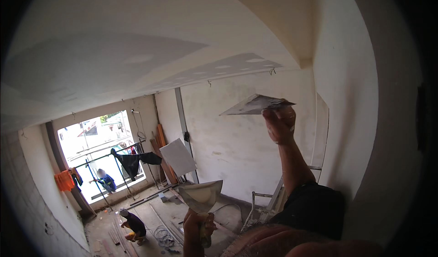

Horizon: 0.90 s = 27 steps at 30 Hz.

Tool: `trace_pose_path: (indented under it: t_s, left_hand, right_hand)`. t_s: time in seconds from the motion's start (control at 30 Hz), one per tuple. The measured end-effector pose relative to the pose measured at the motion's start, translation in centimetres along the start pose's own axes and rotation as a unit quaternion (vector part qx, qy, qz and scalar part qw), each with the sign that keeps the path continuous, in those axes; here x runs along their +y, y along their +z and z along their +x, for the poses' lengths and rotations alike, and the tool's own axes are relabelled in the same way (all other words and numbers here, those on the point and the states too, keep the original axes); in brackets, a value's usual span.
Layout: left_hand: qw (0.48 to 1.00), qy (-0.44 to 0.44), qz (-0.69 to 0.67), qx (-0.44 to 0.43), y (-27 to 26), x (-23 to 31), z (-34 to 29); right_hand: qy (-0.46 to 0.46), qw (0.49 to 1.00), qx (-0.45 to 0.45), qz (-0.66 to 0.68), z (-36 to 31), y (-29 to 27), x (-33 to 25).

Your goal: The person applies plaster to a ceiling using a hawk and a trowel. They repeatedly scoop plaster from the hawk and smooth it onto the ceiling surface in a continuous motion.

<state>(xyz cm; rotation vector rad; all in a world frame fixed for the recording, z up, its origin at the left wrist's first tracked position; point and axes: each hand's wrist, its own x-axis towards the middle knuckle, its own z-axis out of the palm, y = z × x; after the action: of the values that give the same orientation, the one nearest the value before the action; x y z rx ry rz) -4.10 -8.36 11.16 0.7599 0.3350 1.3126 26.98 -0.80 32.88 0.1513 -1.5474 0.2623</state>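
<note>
Right arm [295,163] raised high, holding grey blade [255,105].

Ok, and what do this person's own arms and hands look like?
The right hand is gloveless, with what look like pale smears; its forearm is bare below a dark sleeve. The left hand is gloveless too; no left sleeve shows.

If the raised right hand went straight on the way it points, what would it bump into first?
Likely the ceiling, with the blade in the right hand touching first; depth is hard to judge from this one view.
</note>
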Motion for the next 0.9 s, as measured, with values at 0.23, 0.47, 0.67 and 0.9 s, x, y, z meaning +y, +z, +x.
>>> trace_pose_path:
  t_s: [0.23,0.47,0.67,0.9]
  left_hand:
    - [0.990,-0.025,-0.107,-0.091,0.2,1.9,-0.6]
    - [0.993,0.058,-0.094,-0.049,0.3,1.8,-1.7]
    - [0.970,0.223,-0.079,0.062,-2.5,4.2,-1.3]
    - [0.945,0.248,-0.156,0.145,-5.8,3.3,1.4]
  right_hand:
    - [0.270,0.905,-0.095,0.316,-14.8,6.0,10.2]
    - [0.209,0.920,-0.331,0.018,-12.8,4.4,9.2]
    - [0.370,0.866,-0.232,-0.242,-13.1,4.7,9.4]
    - [0.341,0.910,-0.108,-0.210,-13.6,5.7,10.5]
